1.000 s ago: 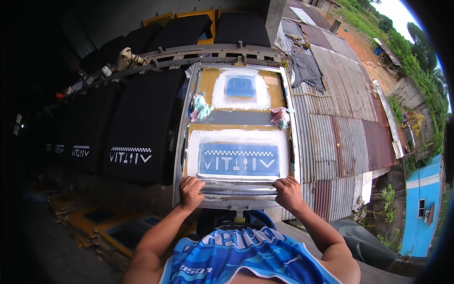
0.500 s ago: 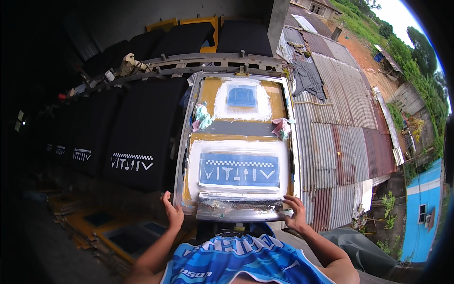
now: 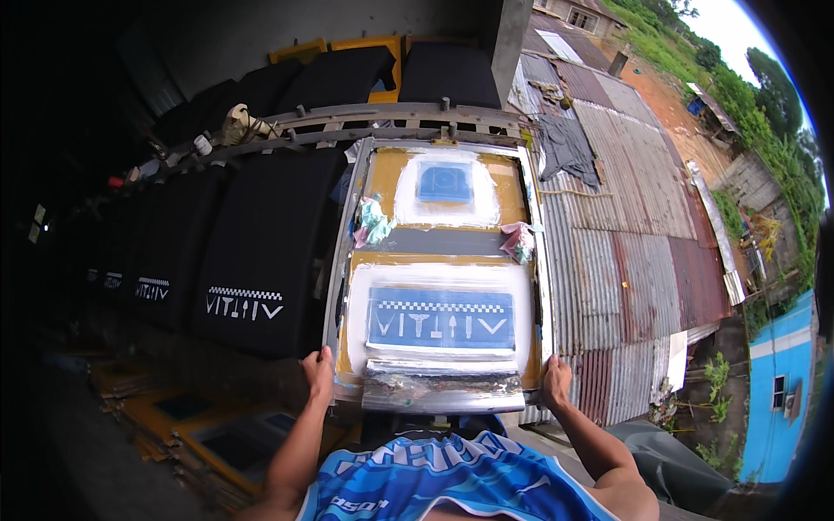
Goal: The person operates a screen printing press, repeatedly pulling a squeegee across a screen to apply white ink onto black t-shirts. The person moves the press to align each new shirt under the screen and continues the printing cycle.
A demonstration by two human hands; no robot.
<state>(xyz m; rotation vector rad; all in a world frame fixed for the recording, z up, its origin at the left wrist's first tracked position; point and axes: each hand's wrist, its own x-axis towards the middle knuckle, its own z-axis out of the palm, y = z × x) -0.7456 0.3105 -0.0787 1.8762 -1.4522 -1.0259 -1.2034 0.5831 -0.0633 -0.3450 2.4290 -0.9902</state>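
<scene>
Screen frame [image 3: 545, 304] between and ahead of both hands, left hand [image 3: 318, 375] curled round its left edge, right hand [image 3: 557, 380] round its right, squeegee [image 3: 443, 388] between them

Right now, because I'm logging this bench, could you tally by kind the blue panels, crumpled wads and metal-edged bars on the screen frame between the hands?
On the screen frame:
Blue panels: 2
Crumpled wads: 2
Wide metal-edged bar: 1
Total: 5
</scene>
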